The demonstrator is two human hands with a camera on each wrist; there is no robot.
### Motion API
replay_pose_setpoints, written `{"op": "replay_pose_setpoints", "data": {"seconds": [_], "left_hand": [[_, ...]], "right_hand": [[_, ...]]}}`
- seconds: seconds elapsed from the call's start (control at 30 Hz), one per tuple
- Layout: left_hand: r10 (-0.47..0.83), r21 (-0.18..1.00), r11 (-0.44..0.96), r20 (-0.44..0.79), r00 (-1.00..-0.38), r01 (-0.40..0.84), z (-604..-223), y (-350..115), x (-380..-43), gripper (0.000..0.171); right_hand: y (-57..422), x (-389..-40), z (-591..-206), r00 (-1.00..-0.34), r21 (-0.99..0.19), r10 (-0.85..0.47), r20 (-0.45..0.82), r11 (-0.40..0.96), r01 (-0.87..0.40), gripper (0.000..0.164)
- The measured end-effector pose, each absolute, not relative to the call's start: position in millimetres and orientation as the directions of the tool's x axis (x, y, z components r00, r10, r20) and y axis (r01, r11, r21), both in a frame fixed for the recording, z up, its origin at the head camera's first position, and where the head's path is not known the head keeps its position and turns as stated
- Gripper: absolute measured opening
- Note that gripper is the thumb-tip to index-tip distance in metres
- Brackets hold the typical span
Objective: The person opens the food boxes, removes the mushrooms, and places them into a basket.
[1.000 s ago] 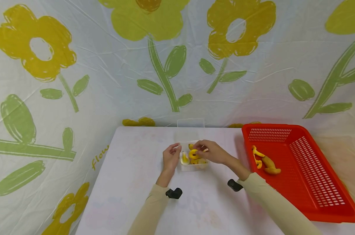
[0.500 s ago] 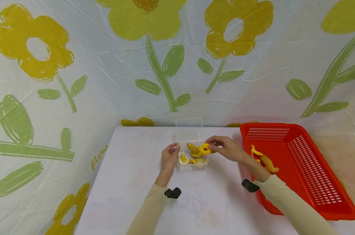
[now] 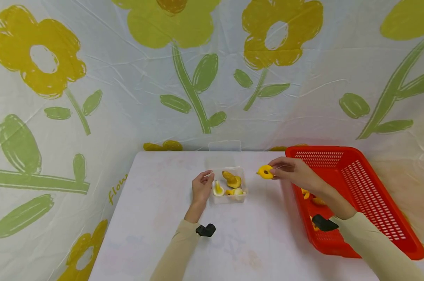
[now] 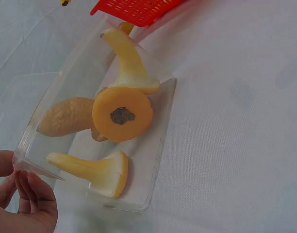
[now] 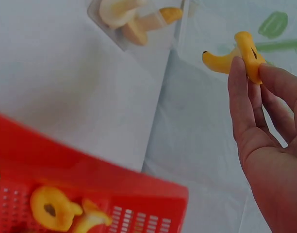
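My right hand (image 3: 296, 171) pinches a yellow mushroom (image 3: 264, 176) by its cap between thumb and fingertips. It hangs in the air between the box and the red basket; in the right wrist view the stem of this mushroom (image 5: 219, 63) points left. My left hand (image 3: 200, 190) holds the rim of a clear plastic box (image 3: 229, 200) at its left side, thumb and finger at the corner in the left wrist view. Inside lie a brownish-yellow mushroom (image 3: 231, 179), a pale yellow one (image 3: 218, 189) and another (image 3: 236, 192), whose round cap bears a dark patch.
A red perforated basket (image 3: 320, 148) stands at the right, with several mushrooms (image 5: 54, 208) in it, partly covered by my right arm. The box's clear lid (image 3: 224, 146) stands raised at the table's far edge. Behind hangs a flower-print cloth (image 3: 141, 78).
My right hand has lifted the yellow mushroom out of the box and carried it right, towards the red basket. My left hand has stayed at the box's rim.
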State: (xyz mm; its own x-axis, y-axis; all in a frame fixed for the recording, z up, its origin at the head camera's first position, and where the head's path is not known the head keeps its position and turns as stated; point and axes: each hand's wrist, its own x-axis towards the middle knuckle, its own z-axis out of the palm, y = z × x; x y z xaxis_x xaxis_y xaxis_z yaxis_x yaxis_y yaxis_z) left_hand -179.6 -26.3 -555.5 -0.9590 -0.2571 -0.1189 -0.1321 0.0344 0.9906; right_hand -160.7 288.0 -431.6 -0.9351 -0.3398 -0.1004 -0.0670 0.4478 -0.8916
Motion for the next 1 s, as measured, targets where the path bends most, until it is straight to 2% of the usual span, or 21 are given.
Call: {"op": "replay_pose_setpoints", "data": {"seconds": [0.43,0.73,1.0], "left_hand": [[-0.246,0.988,0.051,-0.13,-0.96,-0.147,-553,-27,-181,0.028],[-0.245,0.987,0.048,-0.134,-0.96,-0.15,-555,-29,-183,0.028],[-0.249,0.987,0.051,-0.132,-0.959,-0.15,-554,-27,-182,0.027]], "right_hand": [[350,-143,-420,-0.974,-0.856,-0.216,-0.068,0.514,-0.054,0.038],[386,-130,-423,-0.988,-0.775,-0.146,-0.053,0.63,-0.052,0.038],[411,-122,-445,-0.972,-0.713,-0.212,-0.101,0.697,-0.078,0.033]]}}
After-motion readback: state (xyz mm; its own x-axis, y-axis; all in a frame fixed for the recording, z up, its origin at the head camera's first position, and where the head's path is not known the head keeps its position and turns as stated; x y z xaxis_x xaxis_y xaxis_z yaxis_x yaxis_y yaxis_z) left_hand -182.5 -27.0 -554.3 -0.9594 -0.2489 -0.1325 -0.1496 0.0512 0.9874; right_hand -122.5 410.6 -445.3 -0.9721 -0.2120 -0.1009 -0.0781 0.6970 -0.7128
